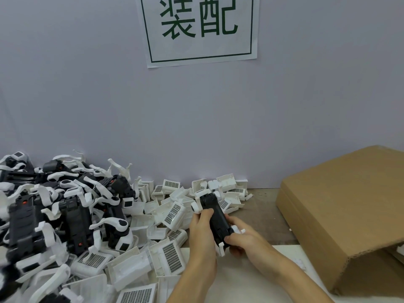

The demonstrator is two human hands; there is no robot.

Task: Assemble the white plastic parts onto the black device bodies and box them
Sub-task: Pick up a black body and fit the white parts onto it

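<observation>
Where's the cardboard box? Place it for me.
In the head view, the cardboard box sits at the right of the table, against the wall, just right of both hands holding the black body.

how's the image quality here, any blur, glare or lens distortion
Head view: even, soft light with no glare; wide-angle bending curves the brown cardboard box edge and the green-bordered paper sign; the far-left pile of black device bodies and white plastic parts smears at the frame edge; both hands and the held black device body are fairly sharp.
</observation>
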